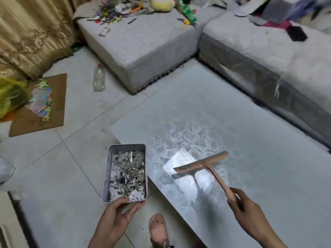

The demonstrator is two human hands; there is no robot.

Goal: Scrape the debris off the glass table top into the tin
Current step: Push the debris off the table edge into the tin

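Note:
A rectangular metal tin [107,174] holds dark and pale debris [128,174]. My left hand [120,214] grips its near end and keeps it beside the left edge of the glass table top [241,131]. A pink T-shaped scraper [206,163] lies with its blade on the glass, just right of the tin. My right hand [245,206] holds the end of its handle. The glass around the blade shows a rose pattern and a bright reflection; I see no loose debris on it.
A grey sofa [143,51] strewn with small items wraps the far and right sides of the table. On the tiled floor stand a plastic bottle [98,77], cardboard [57,104] with torn coloured paper and a yellow bag [9,93]. A pink sandal [158,228] is by the table's near edge.

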